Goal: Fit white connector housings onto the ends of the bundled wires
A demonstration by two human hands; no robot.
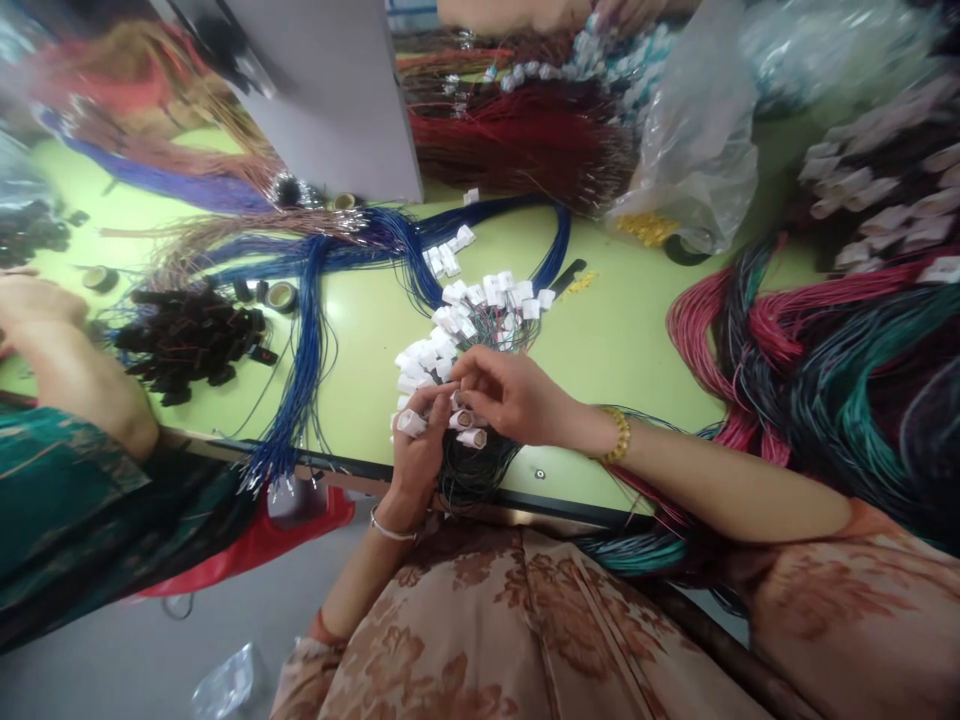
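At the table's front edge my left hand (pixel 420 450) is closed around a white plastic wire connector (pixel 410 423), its thumb and fingers pressed together. My right hand (pixel 521 395) meets it from the right, thumb and forefinger pinched at the left fingertips; what lies in that pinch is too small to make out. Just below the fingers, more white connectors (pixel 472 438) show their open ends. A heap of white connectors on thin wires (pixel 495 290) spreads behind both hands. Dark wires (pixel 476 480) hang beneath them over the edge.
Blue wires (pixel 307 350) and a pile of black connectors (pixel 191 340) lie left, beside a co-worker's arm (pixel 82 350). Pink, black and green wire bundles (pixel 750 350) cover the right. Behind are a plastic bag (pixel 697 130), yellow pieces (pixel 646 228) and a grey panel (pixel 337 100).
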